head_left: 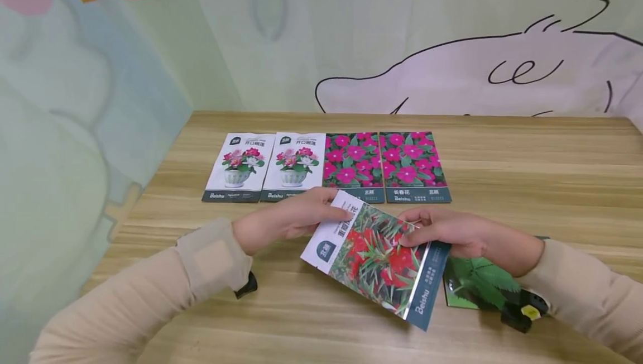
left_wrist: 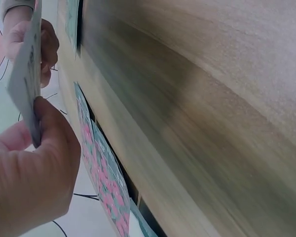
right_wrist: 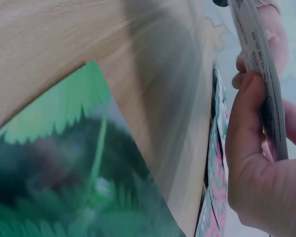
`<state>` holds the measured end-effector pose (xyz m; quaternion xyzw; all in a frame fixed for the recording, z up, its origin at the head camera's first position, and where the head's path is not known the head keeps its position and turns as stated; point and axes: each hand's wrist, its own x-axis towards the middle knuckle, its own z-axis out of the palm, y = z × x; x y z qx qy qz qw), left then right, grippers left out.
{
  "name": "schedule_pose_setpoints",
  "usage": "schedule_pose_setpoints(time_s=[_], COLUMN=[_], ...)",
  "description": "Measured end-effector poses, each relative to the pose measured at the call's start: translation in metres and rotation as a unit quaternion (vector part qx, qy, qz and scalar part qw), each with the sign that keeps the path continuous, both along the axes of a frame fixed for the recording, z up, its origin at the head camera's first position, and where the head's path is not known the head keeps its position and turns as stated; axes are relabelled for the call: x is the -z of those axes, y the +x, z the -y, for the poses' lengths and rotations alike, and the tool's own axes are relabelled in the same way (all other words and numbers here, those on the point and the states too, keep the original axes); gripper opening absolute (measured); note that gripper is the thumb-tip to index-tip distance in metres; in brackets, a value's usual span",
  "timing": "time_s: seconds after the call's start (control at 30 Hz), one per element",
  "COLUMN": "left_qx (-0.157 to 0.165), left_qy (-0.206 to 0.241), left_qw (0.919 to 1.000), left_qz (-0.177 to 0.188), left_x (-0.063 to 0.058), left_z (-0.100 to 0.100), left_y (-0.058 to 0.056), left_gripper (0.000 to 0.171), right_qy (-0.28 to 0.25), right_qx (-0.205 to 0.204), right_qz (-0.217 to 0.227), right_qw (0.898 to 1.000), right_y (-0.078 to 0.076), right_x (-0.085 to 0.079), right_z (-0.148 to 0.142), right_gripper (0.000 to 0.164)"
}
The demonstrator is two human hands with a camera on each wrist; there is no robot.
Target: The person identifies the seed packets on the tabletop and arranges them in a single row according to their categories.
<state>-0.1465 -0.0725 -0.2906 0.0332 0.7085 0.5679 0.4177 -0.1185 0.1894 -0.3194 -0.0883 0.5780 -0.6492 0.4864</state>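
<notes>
Both hands hold one seed packet (head_left: pixel 379 258) with red flowers on its front, a white top end and a dark green "Beishu" band. It is tilted, raised off the table, its white end toward the left. My left hand (head_left: pixel 301 210) pinches the white end, thumb on the front. The right hand (head_left: pixel 447 230) grips the dark band end, thumb over the flower picture. In the left wrist view the packet (left_wrist: pixel 27 74) appears nearly edge-on between the two hands. The right wrist view shows printed text on the back of the packet (right_wrist: pixel 259 49).
Along the back, two white packets with potted flowers (head_left: pixel 238 168) (head_left: pixel 293 168) and two pink-flower packets (head_left: pixel 354 163) (head_left: pixel 414 163) lie in a row. A green-leaf packet (head_left: pixel 477 283) lies under the right forearm. The wooden table (head_left: pixel 241 330) meets a painted wall (head_left: pixel 402 23).
</notes>
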Motion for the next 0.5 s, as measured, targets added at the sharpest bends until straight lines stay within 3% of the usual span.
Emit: schedule_pose_setpoints(time_s=[0.17, 0.3, 0.4, 0.5], left_qx=[-0.011, -0.068, -0.116, -0.139], left_qy=[-0.005, -0.013, 0.009, 0.035], left_qw=[0.9999, 0.9976, 0.9931, 0.9894], left_qz=[-0.009, -0.002, 0.015, 0.021], left_x=[-0.002, -0.007, -0.008, -0.007], left_z=[0.002, 0.002, 0.000, -0.006], left_y=[-0.004, -0.009, -0.012, -0.012], left_gripper=[0.034, 0.033, 0.034, 0.036], right_qy=[0.004, 0.031, 0.039, 0.027], right_qx=[0.040, 0.114, 0.171, 0.215], right_qz=[-0.022, -0.033, -0.025, -0.004], right_qw=[0.999, 0.992, 0.984, 0.976], right_y=[-0.005, -0.009, -0.010, -0.010], right_x=[-0.004, -0.008, -0.009, -0.010], right_z=[-0.008, -0.014, -0.015, -0.013], right_gripper=[0.033, 0.023, 0.018, 0.024])
